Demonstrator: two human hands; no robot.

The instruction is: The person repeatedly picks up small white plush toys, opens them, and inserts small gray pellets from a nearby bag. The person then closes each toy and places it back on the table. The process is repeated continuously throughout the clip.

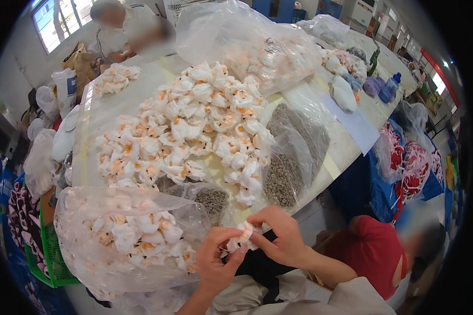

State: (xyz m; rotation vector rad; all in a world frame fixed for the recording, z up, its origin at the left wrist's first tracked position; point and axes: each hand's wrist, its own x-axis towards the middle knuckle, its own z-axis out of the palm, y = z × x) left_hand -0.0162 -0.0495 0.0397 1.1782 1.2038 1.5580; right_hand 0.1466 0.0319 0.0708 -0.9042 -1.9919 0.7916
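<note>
The left hand [215,260] and right hand [283,236] both pinch one small white-and-orange cloth piece [242,237], thumbs and forefingers closed on it with almost no gap; whether a needle or thread is in there is too small to tell. The piece sits between the hands, just off the near side of the table [320,184] and above dark cloth [260,265] on the lap, so a loose pinch could drop it there or onto the floor [308,214]. It looks soft and thin, so pulling the hands apart too hard could stretch or tear it. The filled clear bag [79,257] lies just beside the left hand, and a wrist catching its plastic could drag it and tip pieces out. A swing forward could also knock the nearer bag of grey-brown bits [211,198] or scatter the loose pile [189,115] behind it.
</note>
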